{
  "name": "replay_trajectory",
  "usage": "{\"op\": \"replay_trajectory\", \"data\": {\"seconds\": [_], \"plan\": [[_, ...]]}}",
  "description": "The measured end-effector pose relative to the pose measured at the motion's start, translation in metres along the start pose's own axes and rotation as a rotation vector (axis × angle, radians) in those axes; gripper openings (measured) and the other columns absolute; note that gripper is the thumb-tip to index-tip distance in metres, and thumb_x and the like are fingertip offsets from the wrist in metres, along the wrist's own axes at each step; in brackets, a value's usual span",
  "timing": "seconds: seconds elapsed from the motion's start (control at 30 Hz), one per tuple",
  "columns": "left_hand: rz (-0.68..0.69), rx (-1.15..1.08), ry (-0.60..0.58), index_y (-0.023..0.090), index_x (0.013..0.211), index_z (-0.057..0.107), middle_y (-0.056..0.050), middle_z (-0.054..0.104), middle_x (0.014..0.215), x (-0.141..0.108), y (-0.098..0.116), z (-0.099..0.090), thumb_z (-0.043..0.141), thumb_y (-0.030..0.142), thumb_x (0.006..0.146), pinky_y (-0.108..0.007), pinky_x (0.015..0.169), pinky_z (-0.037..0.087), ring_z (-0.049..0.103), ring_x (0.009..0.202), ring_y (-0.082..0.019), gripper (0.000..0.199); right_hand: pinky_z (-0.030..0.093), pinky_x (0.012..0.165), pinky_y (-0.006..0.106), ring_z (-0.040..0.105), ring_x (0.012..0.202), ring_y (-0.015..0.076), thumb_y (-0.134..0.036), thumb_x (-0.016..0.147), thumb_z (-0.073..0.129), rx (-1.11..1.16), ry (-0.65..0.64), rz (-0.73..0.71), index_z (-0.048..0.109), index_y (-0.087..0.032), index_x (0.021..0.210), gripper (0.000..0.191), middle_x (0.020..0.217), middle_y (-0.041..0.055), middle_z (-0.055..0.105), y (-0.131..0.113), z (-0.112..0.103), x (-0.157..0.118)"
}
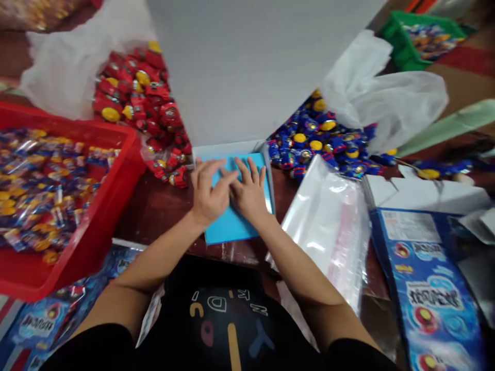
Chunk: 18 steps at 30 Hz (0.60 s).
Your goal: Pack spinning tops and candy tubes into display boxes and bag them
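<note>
A bright blue flat panel [228, 224] lies in front of me, within the low grey-white side walls of an opened box [269, 180]. The large grey-white lid or board [263, 72] rises behind it. My right hand [250, 198] rests on the blue panel with its fingers spread out. Beside it, my left hand [211, 190] is over the panel's left side, its fingers apart and partly bent. Neither hand shows anything held. What lies beneath the fingers is hidden, and the picture is somewhat blurred.
Red toys [143, 98] spill from a bag at left, above a red crate [127, 154] of wrapped pieces. Blue toys [320, 136] are heaped at right, near clear plastic bags [328, 221] and a printed blue box [429, 278]. A green basket [398, 44] stands far right.
</note>
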<state>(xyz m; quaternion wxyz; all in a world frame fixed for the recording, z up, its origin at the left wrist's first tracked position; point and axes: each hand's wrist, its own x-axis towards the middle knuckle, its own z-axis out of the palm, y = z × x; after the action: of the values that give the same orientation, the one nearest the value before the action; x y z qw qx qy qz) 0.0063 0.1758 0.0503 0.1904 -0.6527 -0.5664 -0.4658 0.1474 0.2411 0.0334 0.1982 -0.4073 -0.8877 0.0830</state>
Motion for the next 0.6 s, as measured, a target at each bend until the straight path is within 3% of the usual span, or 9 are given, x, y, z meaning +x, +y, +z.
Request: {"op": "replay_trajectory", "data": {"seconds": [0.07,0.2,0.3,0.4,0.47,0.53,0.6], "plan": [[0.058,-0.034,-0.1,0.023,0.119,0.074,-0.01,0.068,0.135,-0.03,0.023,-0.02,0.058,0.023,0.103,-0.053,0.126,0.04,0.06,0.132,-0.026,0.022,0.01,0.123,0.084,0.025,0.162,0.0447,-0.059,0.105,0.052,-0.009,-0.066,-0.01,0.053,-0.042,0.157,0.055,0.173,0.0094,0.037,-0.009,0.008,0.025],[0.112,0.019,-0.627,0.021,0.146,0.063,-0.012,0.055,0.159,-0.099,0.047,-0.041,0.063,0.043,0.104,-0.064,0.128,0.033,0.05,0.147,-0.037,0.048,0.008,0.115,0.091,0.028,0.155,0.0496,-0.068,0.101,0.054,-0.002,-0.116,0.006,0.055,-0.039,0.157,0.063,0.169,0.0161,0.039,-0.011,0.035,0.049],[0.16,0.079,-0.727,0.022,0.158,0.053,-0.01,0.044,0.168,-0.126,0.043,-0.034,0.057,0.026,0.105,-0.065,0.127,0.035,0.043,0.153,-0.039,0.053,0.01,0.114,0.091,0.03,0.154,0.0496,-0.067,0.102,0.053,-0.014,-0.144,0.032,0.056,-0.039,0.156,0.061,0.167,0.0165,0.041,-0.004,0.057,0.051],[0.127,0.039,-0.839,0.02,0.162,0.048,-0.009,0.039,0.171,-0.118,0.042,-0.028,0.052,0.025,0.108,-0.06,0.129,0.034,0.038,0.158,-0.036,0.054,0.014,0.113,0.091,0.031,0.154,0.0498,-0.066,0.102,0.054,-0.035,-0.126,0.018,0.057,-0.039,0.155,0.06,0.167,0.016,0.041,0.008,0.069,0.053],[0.097,-0.037,-0.893,0.018,0.161,0.048,-0.01,0.038,0.172,-0.095,0.04,-0.04,0.054,0.037,0.109,-0.056,0.131,0.034,0.036,0.159,-0.032,0.056,0.021,0.114,0.087,0.036,0.15,0.0492,-0.065,0.102,0.054,-0.003,-0.079,0.008,0.06,-0.031,0.153,0.061,0.163,0.0189,0.045,0.013,0.067,0.056],[0.037,-0.107,-0.834,0.018,0.157,0.053,-0.01,0.047,0.166,-0.065,0.026,-0.073,0.055,0.045,0.108,-0.051,0.129,0.039,0.043,0.155,-0.028,0.055,0.031,0.117,0.077,0.043,0.145,0.0459,-0.066,0.101,0.051,0.096,0.075,-0.011,0.061,-0.018,0.15,0.069,0.154,0.0259,0.051,0.011,0.056,0.058],[-0.135,-0.04,-0.679,0.023,0.147,0.062,-0.008,0.065,0.149,-0.036,-0.007,-0.126,0.054,0.038,0.109,-0.047,0.123,0.047,0.059,0.14,-0.025,0.042,0.046,0.111,0.062,0.054,0.133,0.0396,-0.066,0.101,0.051,0.251,0.232,-0.076,0.059,-0.01,0.146,0.073,0.142,0.0288,0.057,-0.007,0.037,0.056]]}}
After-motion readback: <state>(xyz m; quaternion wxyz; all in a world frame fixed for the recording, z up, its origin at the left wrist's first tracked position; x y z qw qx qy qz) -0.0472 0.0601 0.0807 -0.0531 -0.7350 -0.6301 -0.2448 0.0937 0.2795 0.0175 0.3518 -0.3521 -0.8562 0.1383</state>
